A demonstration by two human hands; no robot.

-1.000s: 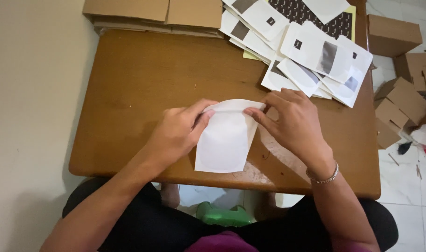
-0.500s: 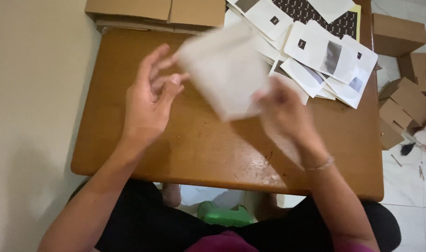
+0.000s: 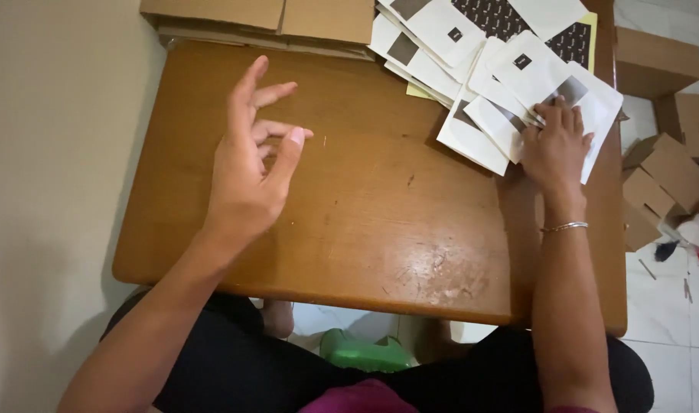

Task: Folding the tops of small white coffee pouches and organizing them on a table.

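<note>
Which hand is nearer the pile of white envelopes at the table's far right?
Right. The right hand rests on the pile of white envelopes; the left hand is raised, empty and open, over the bare table, well left of it.

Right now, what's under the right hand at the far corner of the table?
The right hand presses flat on a fanned pile of white envelopes with dark patches. A yellow sheet peeks from beneath the pile. Whatever lies directly under the palm is covered.

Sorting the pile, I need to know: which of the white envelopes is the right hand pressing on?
The right hand presses the white envelope at the pile's right edge, the one with a grey patch beside the fingertips; the others lie untouched further up and left.
</note>
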